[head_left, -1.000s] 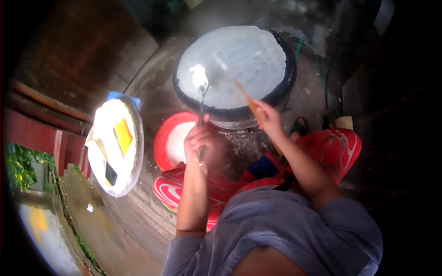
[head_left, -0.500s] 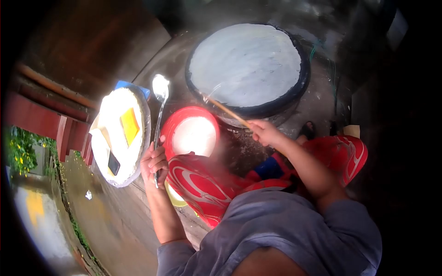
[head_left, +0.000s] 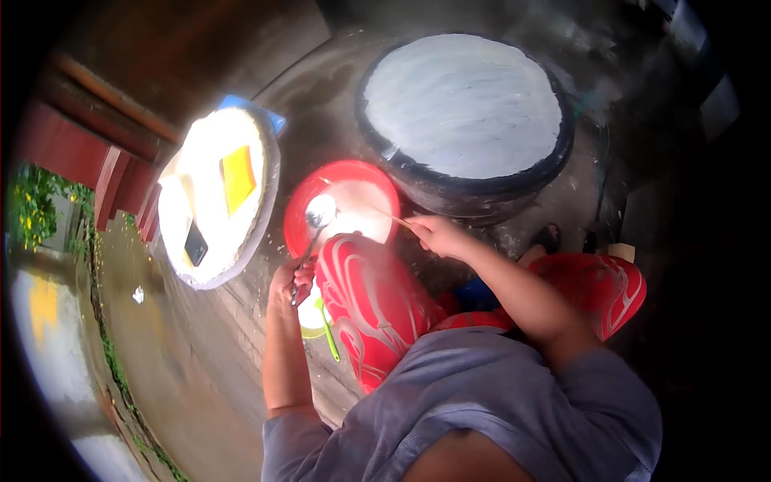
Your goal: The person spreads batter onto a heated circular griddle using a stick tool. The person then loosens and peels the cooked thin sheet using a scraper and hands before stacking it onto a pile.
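My left hand (head_left: 292,282) is wrapped round the handle of a metal ladle (head_left: 320,211), whose bowl is over the red basin (head_left: 298,218). White liquid (head_left: 361,210) shows in that basin. My right hand (head_left: 436,235) grips a thin wooden stick (head_left: 392,216); its far end reaches over the basin's right side. Beyond the basin, a thin white layer (head_left: 466,104) covers the top of a large round dark-rimmed griddle (head_left: 507,183).
At the left stands a round white tray (head_left: 263,205) with a yellow item (head_left: 238,178) and a phone (head_left: 195,244) on it. A green-handled utensil (head_left: 328,332) rests on a small bowl (head_left: 311,313) beside my red-clad knee (head_left: 369,297).
The ladle has gone from over the griddle, past the basin's left side, to over the basin. My right hand has brought the stick back from the griddle to the basin.
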`<state>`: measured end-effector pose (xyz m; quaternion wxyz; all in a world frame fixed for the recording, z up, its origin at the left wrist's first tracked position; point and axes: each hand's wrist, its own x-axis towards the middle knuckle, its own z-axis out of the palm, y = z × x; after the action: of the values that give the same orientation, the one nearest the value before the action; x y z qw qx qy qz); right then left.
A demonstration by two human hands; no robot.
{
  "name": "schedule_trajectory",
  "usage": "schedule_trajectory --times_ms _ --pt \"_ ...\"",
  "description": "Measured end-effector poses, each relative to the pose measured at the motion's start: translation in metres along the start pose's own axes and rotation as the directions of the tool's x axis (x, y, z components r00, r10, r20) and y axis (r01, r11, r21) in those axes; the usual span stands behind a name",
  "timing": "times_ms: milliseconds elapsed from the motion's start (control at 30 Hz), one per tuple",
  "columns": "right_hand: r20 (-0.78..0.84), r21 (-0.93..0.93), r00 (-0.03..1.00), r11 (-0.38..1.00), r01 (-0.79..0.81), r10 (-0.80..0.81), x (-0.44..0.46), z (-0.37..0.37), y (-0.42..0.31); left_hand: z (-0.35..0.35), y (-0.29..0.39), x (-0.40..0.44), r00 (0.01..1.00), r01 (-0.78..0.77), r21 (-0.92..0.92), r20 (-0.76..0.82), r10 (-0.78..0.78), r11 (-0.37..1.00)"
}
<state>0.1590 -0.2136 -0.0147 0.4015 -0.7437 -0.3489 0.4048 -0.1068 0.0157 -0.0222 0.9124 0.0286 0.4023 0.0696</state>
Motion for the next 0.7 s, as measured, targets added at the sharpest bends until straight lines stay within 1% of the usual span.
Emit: schedule_trajectory --times_ms 33,67,100,133,200,233,267,300,333,367,400,433,467,500,533,567,600,633,667,700 --pt "-0.038 -0.147 0.984 0.975 0.165 -0.173 0.021 0.015 0.013 -0.001 -0.003 0.002 1.000 -0.005 -0.064 0.028 0.007 0.998" --pt "-0.054 -0.290 0.936 0.903 0.318 -0.348 0.038 0.030 0.024 0.001 -0.006 0.003 0.998 -0.010 -0.124 0.055 0.017 0.992" --pt "-0.059 -0.365 0.941 0.885 0.289 -0.332 0.045 0.039 0.024 0.004 -0.008 0.004 0.999 -0.028 -0.230 0.030 0.036 0.973" --pt "-0.043 -0.364 0.939 0.880 0.304 -0.342 0.047 0.042 0.025 0.005 -0.009 0.004 0.993 -0.013 -0.288 0.105 0.045 0.958" --pt "-0.053 -0.687 0.892 0.664 0.294 -0.449 0.040 0.040 0.036 0.009 -0.008 0.004 0.975 -0.020 -0.331 0.201 0.091 0.944" --pt "-0.043 -0.670 0.913 0.690 0.275 -0.406 0.025 0.031 0.028 0.011 -0.007 0.003 0.959 0.003 -0.373 0.265 0.104 0.928" --pt "-0.042 -0.656 0.931 0.713 0.247 -0.362 0.012 0.021 0.029 0.009 -0.004 0.005 0.958 0.002 -0.380 0.265 0.107 0.925" --pt "-0.061 -0.628 0.916 0.728 0.274 -0.397 -0.001 0.010 0.036 0.007 -0.001 0.009 0.954 0.009 -0.428 0.275 0.120 0.904" --pt "-0.055 -0.638 0.926 0.726 0.255 -0.374 -0.015 -0.005 0.039 0.005 0.001 0.012 0.950 0.018 -0.473 0.283 0.132 0.881" --pt "-0.029 -0.662 0.960 0.725 0.191 -0.280 -0.033 -0.021 0.028 0.003 0.003 0.015 0.957 -0.017 -0.471 0.249 0.151 0.882" --pt "-0.037 -0.666 0.962 0.725 0.177 -0.270 -0.039 -0.029 0.039 0.000 0.003 0.018 0.958 -0.003 -0.470 0.253 0.138 0.883" --pt "-0.098 -0.420 0.949 0.877 0.233 -0.298 -0.046 -0.038 0.050 -0.005 0.004 0.022 0.961 -0.014 -0.460 0.239 0.139 0.888" --pt "-0.182 -0.144 0.933 0.947 0.288 -0.311 -0.053 -0.046 0.059 -0.009 0.006 0.030 0.964 -0.015 -0.442 0.233 0.131 0.897" --pt "-0.234 -0.041 0.938 0.967 0.252 -0.254 -0.060 -0.055 0.060 -0.016 0.009 0.039 0.968 0.043 -0.425 0.240 0.067 0.904" --pt "-0.270 -0.042 0.933 0.971 0.235 -0.237 -0.067 -0.069 0.064 -0.030 0.013 0.050 0.969 0.101 -0.407 0.247 0.002 0.908" --pt "-0.291 0.119 0.955 0.988 0.098 -0.060 -0.074 -0.083 0.062 -0.058 0.022 0.070 0.948 0.097 -0.264 0.318 -0.009 0.960" --pt "-0.280 0.283 0.953 0.958 -0.031 0.113 -0.080 -0.096 0.059 -0.081 0.025 0.087 0.922 0.077 -0.121 0.387 -0.024 0.990" --pt "-0.333 0.374 0.936 0.927 0.018 0.116 -0.080 -0.107 0.068 -0.094 0.022 0.095 0.919 0.023 -0.030 0.393 -0.009 0.999" --pt "-0.386 0.434 0.903 0.901 -0.001 0.187 -0.081 -0.119 0.068 -0.098 0.016 0.099 0.938 -0.020 -0.005 0.347 0.020 1.000" --pt "-0.436 0.457 0.869 0.889 -0.010 0.233 -0.082 -0.129 0.067 -0.102 0.009 0.101 0.951 -0.063 0.038 0.306 0.049 0.997"
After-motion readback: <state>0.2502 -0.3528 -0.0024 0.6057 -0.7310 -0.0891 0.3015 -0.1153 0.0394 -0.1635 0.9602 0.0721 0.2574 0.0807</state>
